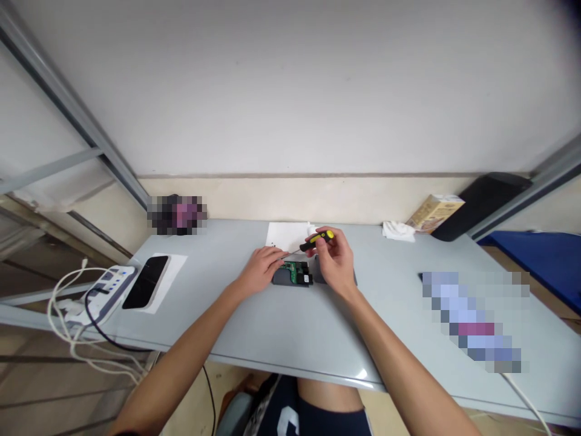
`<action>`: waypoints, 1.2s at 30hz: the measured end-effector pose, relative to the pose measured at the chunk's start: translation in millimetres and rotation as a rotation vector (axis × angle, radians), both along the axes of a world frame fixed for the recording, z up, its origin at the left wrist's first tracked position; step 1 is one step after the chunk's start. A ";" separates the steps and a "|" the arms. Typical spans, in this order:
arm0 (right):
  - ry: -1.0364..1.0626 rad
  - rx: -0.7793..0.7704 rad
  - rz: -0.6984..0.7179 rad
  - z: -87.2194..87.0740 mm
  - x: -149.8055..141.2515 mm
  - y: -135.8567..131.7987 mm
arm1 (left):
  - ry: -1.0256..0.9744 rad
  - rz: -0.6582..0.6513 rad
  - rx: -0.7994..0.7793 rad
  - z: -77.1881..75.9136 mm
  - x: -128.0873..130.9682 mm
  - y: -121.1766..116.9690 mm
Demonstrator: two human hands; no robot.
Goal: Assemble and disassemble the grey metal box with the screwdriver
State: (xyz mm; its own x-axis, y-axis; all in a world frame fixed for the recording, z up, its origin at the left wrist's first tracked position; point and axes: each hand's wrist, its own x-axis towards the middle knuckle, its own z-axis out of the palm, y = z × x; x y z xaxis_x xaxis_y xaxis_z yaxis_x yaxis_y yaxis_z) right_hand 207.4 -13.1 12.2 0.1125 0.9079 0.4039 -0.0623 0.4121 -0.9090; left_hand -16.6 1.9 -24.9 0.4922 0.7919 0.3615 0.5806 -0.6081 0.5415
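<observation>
A small dark grey electronic device [282,278] lies on the table with its casing off, showing a green circuit board [294,271] and black parts. My left hand [259,271] is closed at the device's upper left edge, its fingertips partly hidden and close to the screwdriver's tip. Held in my right hand [338,263] is a screwdriver [323,238] with a black and yellow handle. Its metal shaft slants down to the left toward the board; the exact contact point cannot be made out. A dark flat piece [318,272] sits under my right hand, mostly covered.
White paper [285,233] lies behind the device. To the left are a smartphone [146,283] on paper and a power strip [102,293] with cables. At the back right stand a crumpled tissue [398,231], a carton [434,212] and a black object [479,203]. Blurred items flank both sides.
</observation>
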 end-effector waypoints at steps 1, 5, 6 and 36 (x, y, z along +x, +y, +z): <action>0.002 -0.003 -0.005 -1.5 0.9 1.3 | -0.026 0.018 -0.009 0.0 -0.7 0.3; -0.009 -0.033 -0.021 -8.8 4.8 6.9 | -0.097 0.079 -0.024 1.9 -4.0 2.1; -0.017 -0.043 -0.022 -10.4 5.4 7.8 | -0.096 0.087 -0.020 2.5 -4.6 2.6; -0.285 0.001 0.224 17.0 3.1 13.0 | 0.096 0.045 0.025 3.6 0.1 -0.8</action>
State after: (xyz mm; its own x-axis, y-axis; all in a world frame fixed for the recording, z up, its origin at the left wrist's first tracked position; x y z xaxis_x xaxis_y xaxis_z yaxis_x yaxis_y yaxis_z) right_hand 210.5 -0.2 29.2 -0.2067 0.8968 0.3912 0.1050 0.4179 -0.9024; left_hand -16.5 1.1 -21.3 0.4896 0.8055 0.3339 0.6563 -0.5926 0.4671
